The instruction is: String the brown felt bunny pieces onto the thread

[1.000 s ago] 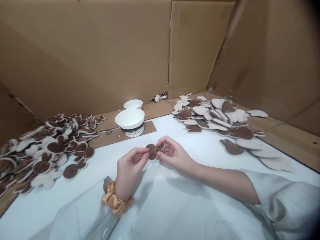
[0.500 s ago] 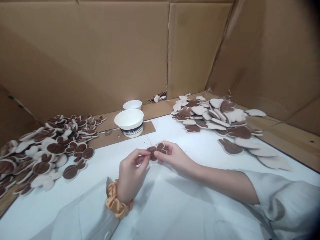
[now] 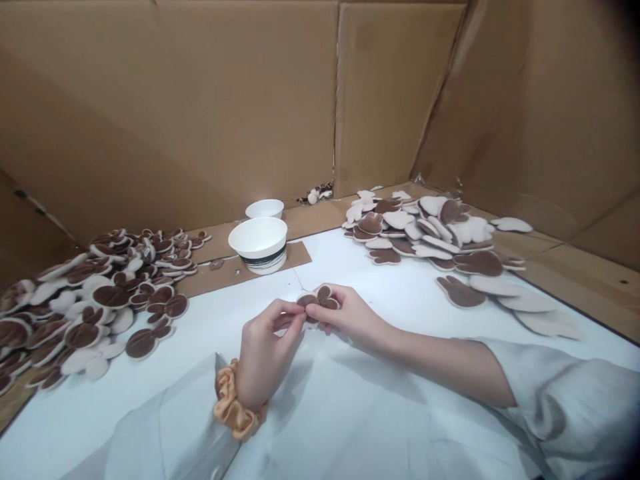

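Note:
Between my two hands, over the middle of the white board, is a small brown fabric patch [image 3: 324, 297] with a pale edge and rounded, ear-like lobes. My left hand [image 3: 273, 347] pinches its left side between thumb and fingertips; an orange scrunchie [image 3: 237, 408] circles that wrist. My right hand [image 3: 350, 316] grips the patch from the right, its thumb lying on the brown face and its fingers partly hidden behind. Whether a needle or thread is at my fingertips is too small to tell.
A heap of similar brown-and-white patches [image 3: 113, 297] lies to the left. Larger patches [image 3: 425, 230] are piled at the back right, several spreading toward my right forearm. Two white paper bowls [image 3: 257, 240] stand behind my hands. Cardboard walls [image 3: 200, 107] enclose the white board [image 3: 210, 333].
Both hands and the patch have shifted very slightly to the right. My left fingertips still pinch the patch's left side, and the piles and bowls stay put.

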Tool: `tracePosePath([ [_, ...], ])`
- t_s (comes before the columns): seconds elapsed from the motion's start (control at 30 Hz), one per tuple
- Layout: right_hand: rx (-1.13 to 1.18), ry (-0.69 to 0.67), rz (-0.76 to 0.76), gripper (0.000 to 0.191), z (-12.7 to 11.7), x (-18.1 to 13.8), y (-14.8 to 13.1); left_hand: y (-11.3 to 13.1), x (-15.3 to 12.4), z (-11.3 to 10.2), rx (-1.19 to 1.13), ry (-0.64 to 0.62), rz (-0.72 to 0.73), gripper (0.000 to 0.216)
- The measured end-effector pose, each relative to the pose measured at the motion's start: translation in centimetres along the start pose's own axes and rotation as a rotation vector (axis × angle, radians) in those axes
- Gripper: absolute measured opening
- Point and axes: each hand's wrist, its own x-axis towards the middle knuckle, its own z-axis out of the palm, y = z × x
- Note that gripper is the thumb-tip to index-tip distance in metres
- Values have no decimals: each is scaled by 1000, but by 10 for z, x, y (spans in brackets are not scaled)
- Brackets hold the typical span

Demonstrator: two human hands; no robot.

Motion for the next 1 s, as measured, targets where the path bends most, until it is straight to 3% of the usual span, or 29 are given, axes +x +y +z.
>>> tracePosePath([
  [0.23,-108,-68,-43,17,2,-3,-1,3,4,-4,157,7,97,18],
  [0.37,-249,-76,-57,15,-1,-4,0,3,5,-3,177,-52,59,18],
  [0.63,-260,-154,-15,15,-1,-5,-5,-1,12,1,-306,-180,-173,8],
  [0.87,-234,-139,32,14,1,-7,-10,3,14,4,-701,-185,-446,15],
  [1.0,-229,-135,34,14,0,-7,-8,1,15,0,-632,-219,-417,14],
])
